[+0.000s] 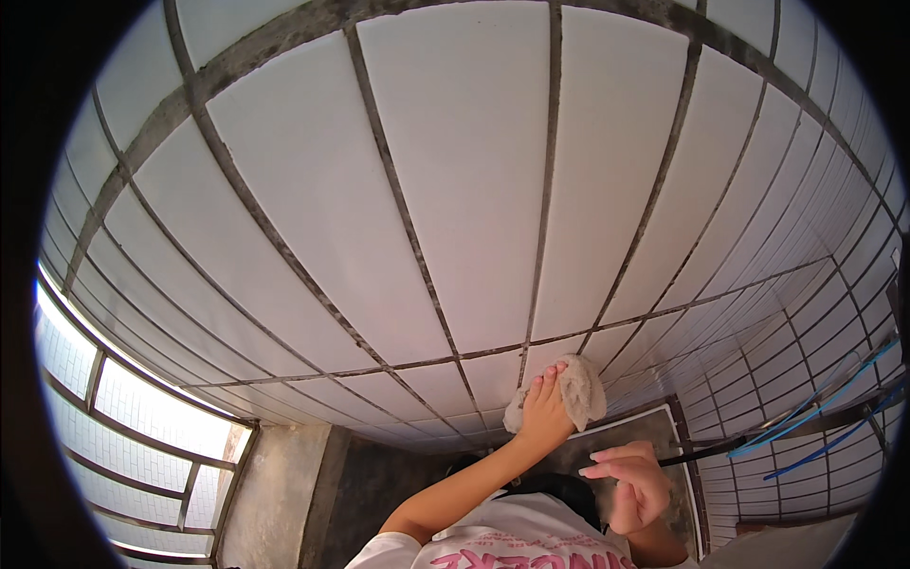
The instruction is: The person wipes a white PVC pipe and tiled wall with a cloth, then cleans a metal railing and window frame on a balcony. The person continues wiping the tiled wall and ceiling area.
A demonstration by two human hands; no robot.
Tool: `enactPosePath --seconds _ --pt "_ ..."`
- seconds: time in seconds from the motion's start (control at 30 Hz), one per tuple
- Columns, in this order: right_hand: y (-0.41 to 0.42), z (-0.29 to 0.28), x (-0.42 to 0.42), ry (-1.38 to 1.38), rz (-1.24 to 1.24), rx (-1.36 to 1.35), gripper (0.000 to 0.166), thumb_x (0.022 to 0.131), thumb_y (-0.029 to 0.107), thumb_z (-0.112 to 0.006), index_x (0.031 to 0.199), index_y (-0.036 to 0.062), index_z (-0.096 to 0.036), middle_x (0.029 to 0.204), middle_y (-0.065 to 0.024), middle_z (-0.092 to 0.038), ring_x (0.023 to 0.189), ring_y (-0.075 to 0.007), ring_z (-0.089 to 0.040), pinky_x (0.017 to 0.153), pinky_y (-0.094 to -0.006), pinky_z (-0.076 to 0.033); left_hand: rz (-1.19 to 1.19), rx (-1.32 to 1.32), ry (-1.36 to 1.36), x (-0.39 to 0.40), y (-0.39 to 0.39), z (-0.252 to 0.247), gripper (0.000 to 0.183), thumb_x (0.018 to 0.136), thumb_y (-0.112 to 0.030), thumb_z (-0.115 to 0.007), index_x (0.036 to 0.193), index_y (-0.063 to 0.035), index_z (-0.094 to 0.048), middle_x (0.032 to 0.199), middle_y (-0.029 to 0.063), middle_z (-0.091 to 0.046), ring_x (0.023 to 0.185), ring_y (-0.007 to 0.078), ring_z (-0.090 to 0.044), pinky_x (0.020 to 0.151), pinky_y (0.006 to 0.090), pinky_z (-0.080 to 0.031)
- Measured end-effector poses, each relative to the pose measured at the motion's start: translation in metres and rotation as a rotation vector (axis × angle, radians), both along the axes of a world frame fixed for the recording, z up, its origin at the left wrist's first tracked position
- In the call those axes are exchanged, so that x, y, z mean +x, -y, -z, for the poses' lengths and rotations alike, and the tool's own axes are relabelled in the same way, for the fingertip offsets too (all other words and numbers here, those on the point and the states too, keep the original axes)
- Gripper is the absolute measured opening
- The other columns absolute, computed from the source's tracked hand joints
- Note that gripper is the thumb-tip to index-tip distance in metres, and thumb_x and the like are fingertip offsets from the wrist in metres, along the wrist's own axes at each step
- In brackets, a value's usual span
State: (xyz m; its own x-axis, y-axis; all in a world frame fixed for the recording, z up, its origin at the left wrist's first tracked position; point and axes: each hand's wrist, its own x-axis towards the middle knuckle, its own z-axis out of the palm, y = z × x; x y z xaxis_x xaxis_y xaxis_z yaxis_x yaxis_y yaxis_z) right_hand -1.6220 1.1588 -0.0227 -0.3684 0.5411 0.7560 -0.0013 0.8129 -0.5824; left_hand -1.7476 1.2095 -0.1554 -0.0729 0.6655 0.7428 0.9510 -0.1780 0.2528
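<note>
A crumpled beige cloth [583, 392] lies against the white tiled wall [469, 178] in front of me, low on its surface. My left hand [549, 412] presses on this cloth, fingers pointing up the wall and cloth showing on both sides of them. To the right and nearer my body, my right hand [631, 484] is raised away from the wall with its fingers loosely bent and apart. Nothing shows in it. Dark grout lines run between the tiles.
A barred window [142, 441] with bright light is at the left, beside a concrete ledge [274, 491]. At the right, blue cables [817, 409] and a dark bar cross before another tiled wall [803, 341]. A dark-framed doorway edge [686, 455] stands near my right hand.
</note>
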Motion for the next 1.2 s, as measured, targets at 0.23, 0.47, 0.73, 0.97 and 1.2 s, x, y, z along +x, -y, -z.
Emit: enactPosePath --seconds 0.23,0.47,0.73,0.97,1.2 --pt "0.017 0.014 0.01 -0.063 0.123 -0.147 0.019 0.082 0.011 -0.034 0.094 0.0013 -0.045 0.059 -0.01 -0.059 0.062 -0.0204 -0.052 0.061 -0.0305 -0.039 -0.057 0.036 -0.501 0.008 -0.029 -0.052 0.046 0.078 -0.022 -0.036 0.12 -0.0053 -0.038 0.131 0.0007 -0.028 0.124 0.0146 -0.015 0.1 0.03 -0.007" --pt "0.028 0.022 0.031 -0.053 0.278 -0.137 0.019 0.083 0.006 -0.032 0.097 -0.0002 -0.043 0.063 -0.0113 -0.059 0.061 -0.0195 -0.052 0.063 -0.0302 -0.04 0.175 -0.382 -0.441 -0.004 -0.002 0.064 0.041 0.076 -0.02 -0.04 0.113 -0.0031 -0.044 0.123 0.0117 -0.038 0.114 0.0236 -0.034 0.092 0.0365 -0.024" --pt "0.041 0.043 0.06 -0.192 0.575 -0.321 0.019 0.081 0.001 -0.036 0.097 -0.005 -0.044 0.068 -0.0133 -0.058 0.063 -0.018 -0.055 0.062 -0.0262 -0.043 0.055 -0.045 -0.184 0.058 -0.052 -0.054 0.043 0.077 -0.022 -0.038 0.115 -0.0029 -0.043 0.126 0.0082 -0.035 0.116 0.0186 -0.031 0.095 0.0328 -0.017" --pt "0.044 0.043 0.052 -0.147 0.57 -0.384 0.019 0.079 -0.003 -0.04 0.097 -0.006 -0.046 0.067 -0.0131 -0.059 0.058 -0.0157 -0.056 0.051 -0.0205 -0.042 -0.009 -0.046 -0.621 0.049 -0.051 0.048 0.041 0.076 -0.021 -0.036 0.113 -0.0069 -0.045 0.126 0.0025 -0.037 0.119 0.0137 -0.026 0.095 0.0325 -0.01" --pt "0.042 0.046 0.053 -0.029 0.568 -0.38 0.021 0.078 -0.004 -0.042 0.099 -0.0043 -0.047 0.067 -0.0117 -0.059 0.059 -0.0129 -0.055 0.05 -0.0196 -0.041 0.174 -0.143 -0.371 0.056 -0.05 0.034 0.04 0.076 -0.016 -0.038 0.113 -0.0045 -0.044 0.126 0.0054 -0.037 0.112 0.0172 -0.037 0.086 0.0332 -0.03"
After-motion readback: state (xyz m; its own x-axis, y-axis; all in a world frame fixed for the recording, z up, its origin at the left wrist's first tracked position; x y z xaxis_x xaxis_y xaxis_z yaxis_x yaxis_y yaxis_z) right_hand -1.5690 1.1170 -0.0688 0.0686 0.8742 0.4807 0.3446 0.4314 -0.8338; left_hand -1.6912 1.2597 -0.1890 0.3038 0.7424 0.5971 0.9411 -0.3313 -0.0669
